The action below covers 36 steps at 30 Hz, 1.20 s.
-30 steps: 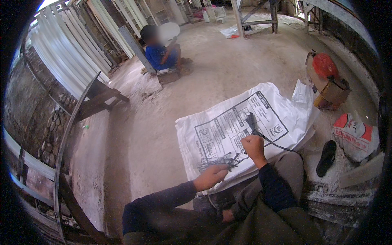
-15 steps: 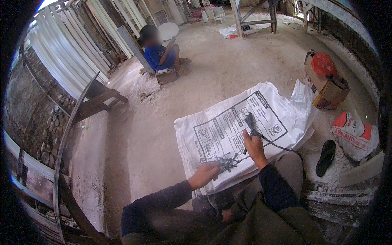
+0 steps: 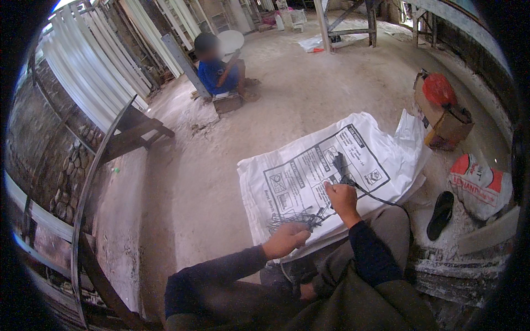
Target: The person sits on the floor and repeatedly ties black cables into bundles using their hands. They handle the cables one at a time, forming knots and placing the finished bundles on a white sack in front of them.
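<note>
A white printed sack (image 3: 309, 165) lies flat on the dusty concrete floor in front of me. A tangle of thin dark wire (image 3: 295, 219) rests on its near edge. My left hand (image 3: 286, 239) is closed on that tangle. My right hand (image 3: 341, 197) grips a dark tool (image 3: 338, 164) whose black cord (image 3: 375, 196) trails off to the right over the sack. Both my sleeves are dark.
A person in a blue top sits on a low block (image 3: 221, 74) farther back. A cardboard box with a red item (image 3: 441, 110) stands at right, beside a red-and-white bag (image 3: 479, 185) and a black sandal (image 3: 440, 214). White metal sheets (image 3: 94, 71) lean at left.
My left hand has slid a little toward me along the sack edge with the wire. My right hand has stayed on the tool. The view has shifted slightly.
</note>
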Each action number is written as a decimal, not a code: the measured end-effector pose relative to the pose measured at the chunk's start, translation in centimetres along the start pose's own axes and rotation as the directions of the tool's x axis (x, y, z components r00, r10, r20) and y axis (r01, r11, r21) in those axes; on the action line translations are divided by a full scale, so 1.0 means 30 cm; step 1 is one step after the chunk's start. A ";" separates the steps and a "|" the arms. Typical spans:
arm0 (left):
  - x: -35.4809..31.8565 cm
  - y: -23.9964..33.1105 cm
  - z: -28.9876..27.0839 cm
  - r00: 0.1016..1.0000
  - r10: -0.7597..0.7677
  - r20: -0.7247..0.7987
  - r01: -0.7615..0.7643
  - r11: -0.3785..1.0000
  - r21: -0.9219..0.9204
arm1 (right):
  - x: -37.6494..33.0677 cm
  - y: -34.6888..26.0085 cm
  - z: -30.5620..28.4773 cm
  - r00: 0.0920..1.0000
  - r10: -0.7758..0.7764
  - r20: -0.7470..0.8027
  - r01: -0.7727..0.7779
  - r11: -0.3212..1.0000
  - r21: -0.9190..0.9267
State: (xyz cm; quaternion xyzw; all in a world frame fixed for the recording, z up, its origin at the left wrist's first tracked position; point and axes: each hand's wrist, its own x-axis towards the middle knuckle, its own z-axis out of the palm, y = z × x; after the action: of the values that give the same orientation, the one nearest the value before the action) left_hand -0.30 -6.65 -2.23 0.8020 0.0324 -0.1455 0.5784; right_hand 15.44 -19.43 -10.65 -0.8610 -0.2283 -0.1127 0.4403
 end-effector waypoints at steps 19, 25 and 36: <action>0.044 -0.360 -0.158 0.990 -0.003 -0.144 0.000 1.000 -0.021 | 0.000 0.010 -0.002 0.795 0.092 0.599 -0.124 0.992 0.012; 0.017 -0.371 -0.214 0.907 -0.125 -0.402 0.064 0.985 -0.162 | -0.044 -0.026 -0.003 0.672 -0.061 0.738 -0.143 0.967 0.209; 0.001 -0.410 -0.262 0.862 -0.228 -0.453 0.357 0.907 0.223 | -0.155 0.006 0.147 0.776 -0.200 0.598 0.270 0.962 -0.029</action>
State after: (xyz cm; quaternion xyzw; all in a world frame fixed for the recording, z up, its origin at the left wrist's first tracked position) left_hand -1.43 4.75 -11.27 0.8780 0.2554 -0.0612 0.4003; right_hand 11.46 -17.32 -15.21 -0.8414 -0.4525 0.0934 0.2805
